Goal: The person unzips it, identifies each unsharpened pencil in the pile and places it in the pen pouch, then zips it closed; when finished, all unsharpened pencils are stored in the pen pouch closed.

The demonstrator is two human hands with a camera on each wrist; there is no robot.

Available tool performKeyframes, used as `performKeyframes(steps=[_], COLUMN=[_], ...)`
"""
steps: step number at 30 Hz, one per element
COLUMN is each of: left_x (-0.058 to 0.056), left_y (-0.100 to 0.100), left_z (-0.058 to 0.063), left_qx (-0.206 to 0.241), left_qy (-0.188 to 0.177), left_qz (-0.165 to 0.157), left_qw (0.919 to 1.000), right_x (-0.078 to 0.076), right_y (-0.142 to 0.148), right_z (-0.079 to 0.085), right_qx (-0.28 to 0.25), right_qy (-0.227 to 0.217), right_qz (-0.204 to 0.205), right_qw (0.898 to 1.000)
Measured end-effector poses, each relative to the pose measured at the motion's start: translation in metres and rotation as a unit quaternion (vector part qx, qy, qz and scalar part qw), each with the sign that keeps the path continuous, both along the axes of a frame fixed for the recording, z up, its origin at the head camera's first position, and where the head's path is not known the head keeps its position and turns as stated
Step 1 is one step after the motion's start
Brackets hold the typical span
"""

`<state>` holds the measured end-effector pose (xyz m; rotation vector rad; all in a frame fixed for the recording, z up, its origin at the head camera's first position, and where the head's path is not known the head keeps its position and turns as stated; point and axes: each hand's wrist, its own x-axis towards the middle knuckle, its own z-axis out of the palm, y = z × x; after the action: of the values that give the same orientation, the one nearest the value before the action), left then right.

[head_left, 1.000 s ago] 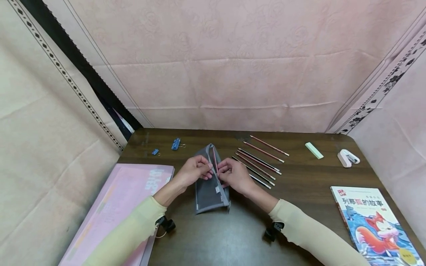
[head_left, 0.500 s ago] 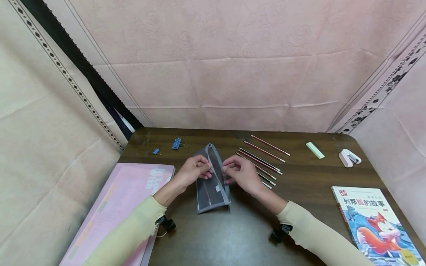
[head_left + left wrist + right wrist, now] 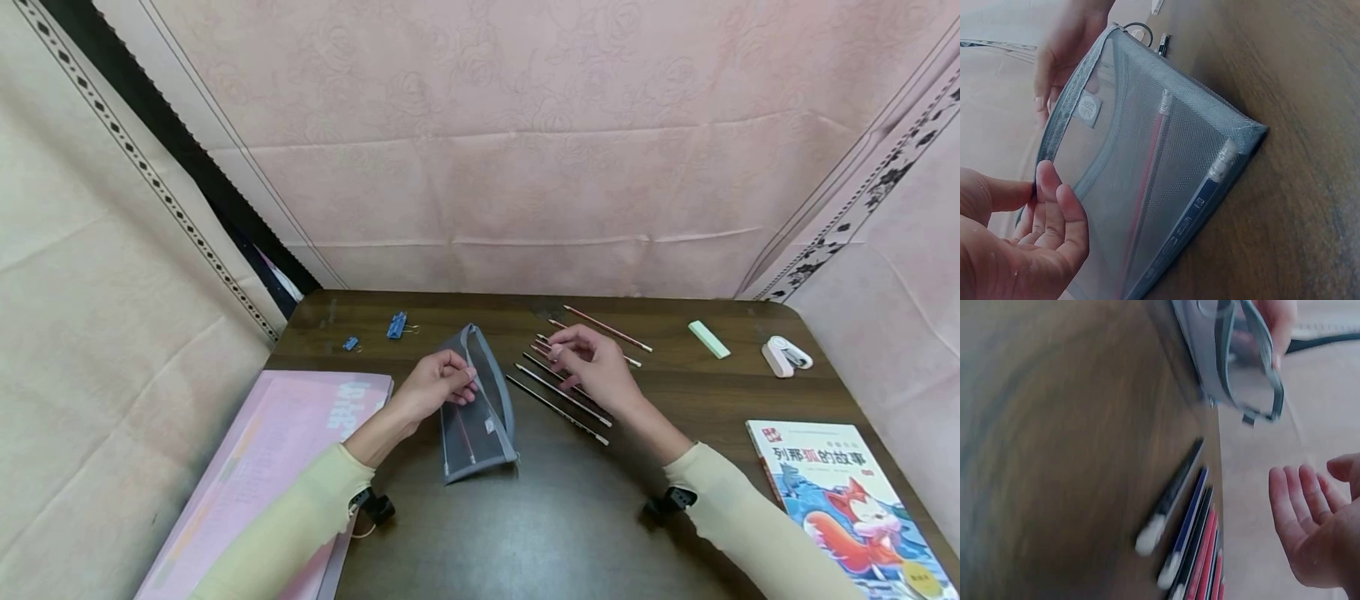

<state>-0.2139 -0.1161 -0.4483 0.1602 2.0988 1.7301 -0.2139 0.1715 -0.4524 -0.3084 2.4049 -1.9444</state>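
My left hand pinches the rim of a grey mesh pencil case between thumb and forefinger, and its mouth gapes. Through the mesh in the left wrist view I see a red pencil and a dark blue pencil inside. My right hand hovers over several pencils on the table, its fingers loosely bent and holding nothing. In the right wrist view a black pencil lies nearest the case. Part of the row of pencils is hidden under the right hand in the head view.
Two blue binder clips, the larger clip and the smaller clip, lie at the back left. A pink folder is at left. A pale green eraser-like bar, a white stapler-like item and a picture book sit at right.
A red pencil has gone down into the case and my right hand has let go of it. That hand has moved right, over the loose pencils. The left hand keeps its place.
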Motion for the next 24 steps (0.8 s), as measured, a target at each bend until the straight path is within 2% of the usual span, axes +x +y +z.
performKeyframes(steps=[3,6,11,14,17,24], left_x=[0.0,0.0,-0.001,-0.002,-0.002,-0.001], left_y=[-0.001,-0.001,-0.001,0.0,0.0,-0.001], left_z=[-0.001,-0.002,-0.004,-0.004,-0.004,-0.003], left_qx=[0.0,0.0,0.001,0.0,-0.002,-0.006], left_qy=[-0.002,-0.002,-0.001,-0.002,-0.004,-0.007], left_qz=[0.0,-0.002,-0.003,-0.002,-0.001,-0.002], left_qw=[1.0,1.0,1.0,1.0,1.0,1.0], right_x=[-0.009,-0.016,-0.032,-0.037,-0.04,-0.043], right_y=[0.013,0.024,0.043,0.051,0.054,0.056], right_z=[-0.005,-0.006,-0.02,-0.027,-0.031,-0.039], right_qx=[-0.007,0.009,0.093,0.161,0.225,0.329], right_qy=[-0.002,0.001,0.029,0.05,0.075,0.119], right_qz=[-0.006,-0.017,-0.037,-0.051,-0.056,-0.024], right_qw=[1.0,1.0,0.995,0.984,0.97,0.937])
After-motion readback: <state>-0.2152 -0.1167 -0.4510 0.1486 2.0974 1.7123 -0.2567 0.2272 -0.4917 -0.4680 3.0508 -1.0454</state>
